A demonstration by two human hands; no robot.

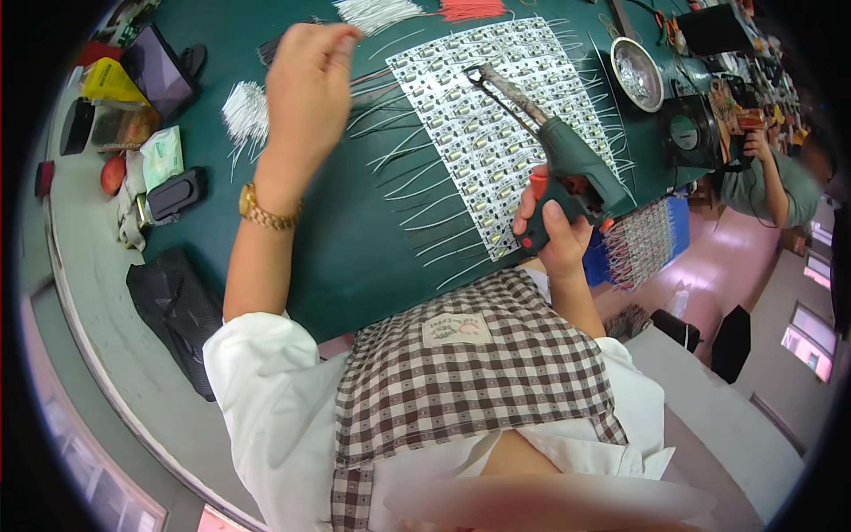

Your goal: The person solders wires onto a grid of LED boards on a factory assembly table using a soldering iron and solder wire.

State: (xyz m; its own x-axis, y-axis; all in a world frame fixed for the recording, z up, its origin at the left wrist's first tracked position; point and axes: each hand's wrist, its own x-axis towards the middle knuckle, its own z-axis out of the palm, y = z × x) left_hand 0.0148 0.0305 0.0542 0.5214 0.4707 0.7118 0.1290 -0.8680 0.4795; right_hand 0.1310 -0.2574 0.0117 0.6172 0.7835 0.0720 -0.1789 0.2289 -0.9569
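My right hand [563,235] is wrapped round the handle of a dark green soldering gun [574,149]. Its metal tip points up and left over a white sheet of small circuit boards [461,133]. Rows of yellowish components cover that sheet, and white wires [417,182] stick out from both sides. Beyond the sheet's left edge, my left hand [308,93] is raised with the fingers pinched together near the dark and red wires at the top corner. Whatever is between those fingertips is too small to make out.
White wire bundles [245,113] and red wires [472,9] lie on the green table [341,257]. A metal bowl [636,74] sits at right, a phone [158,71] at far left. A blue bin [678,222] with wired boards stands below the right edge. Another person's arm [773,182] is beyond.
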